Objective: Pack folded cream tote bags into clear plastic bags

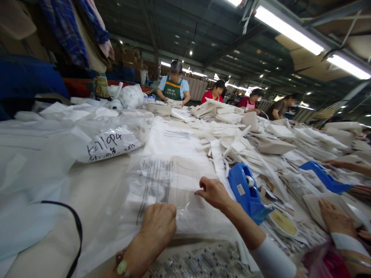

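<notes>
A clear plastic bag [150, 181] with printed text lies flat before me, with a beige flat item [182, 177] inside it. My left hand [159, 220] is closed on the near part of the bag, its fingertips hidden under the knuckles. Over the bag's right side, my right hand [214, 191] is closed, its fingers curled and thumb and forefinger close together. Whether they pinch the film cannot be made out. Just right of that hand stands a blue tape dispenser [242, 189].
A stuffed plastic bag with handwriting [113, 143] lies at the left, near a black strap [77, 220]. White and beige pieces [269, 144] pile up at the right. A co-worker's hand [336, 216] rests on a beige piece, near another blue dispenser [324, 177]. Several people work behind.
</notes>
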Demonstrator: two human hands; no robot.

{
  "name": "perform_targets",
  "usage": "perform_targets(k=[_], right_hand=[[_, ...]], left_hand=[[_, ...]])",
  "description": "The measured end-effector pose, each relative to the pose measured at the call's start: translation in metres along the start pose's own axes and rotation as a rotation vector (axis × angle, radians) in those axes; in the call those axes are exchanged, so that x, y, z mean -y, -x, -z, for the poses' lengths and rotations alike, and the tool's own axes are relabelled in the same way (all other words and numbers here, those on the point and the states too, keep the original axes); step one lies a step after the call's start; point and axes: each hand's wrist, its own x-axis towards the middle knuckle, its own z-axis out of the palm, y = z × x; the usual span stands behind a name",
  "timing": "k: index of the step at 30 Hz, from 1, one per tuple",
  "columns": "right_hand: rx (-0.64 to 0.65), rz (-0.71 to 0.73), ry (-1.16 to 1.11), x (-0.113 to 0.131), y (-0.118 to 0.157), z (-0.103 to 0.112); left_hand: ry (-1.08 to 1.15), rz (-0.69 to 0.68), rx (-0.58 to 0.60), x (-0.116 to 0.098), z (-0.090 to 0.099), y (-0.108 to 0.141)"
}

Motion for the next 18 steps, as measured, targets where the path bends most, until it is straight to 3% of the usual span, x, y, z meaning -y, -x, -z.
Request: perform_targets(k=[2,4,6,8,11,15,18], right_hand=[[-0.144,0.093,-0.005,0.005,0.027,-0.020],[-0.358,0.457,-0.039,0.013,0.052,-0.049],[-0.565,0.653,0.059,0.020,0.068,-0.078],[-0.656,0.671,0.150,0.022,0.074,-0.098],[-0.645,0.632,0.198,0.019,0.072,-0.107],[-0.661,0.657,0.223,0.013,0.068,-0.103],[-0.658,0.670,0.240,0.011,0.067,-0.104]], left_hand=[[0.001,-0.005,-0.020,0.000,-0.003,-0.001],[-0.001,-0.006,-0.047,-0.002,-0.007,-0.001],[-0.003,-0.003,-0.072,-0.004,-0.010,0.000],[-0.005,-0.003,-0.096,-0.001,-0.010,0.006],[-0.017,-0.001,-0.139,0.018,-0.007,0.028],[-0.060,0.044,-0.243,0.074,-0.007,0.070],[0.173,0.025,-0.384,0.117,-0.013,0.091]])
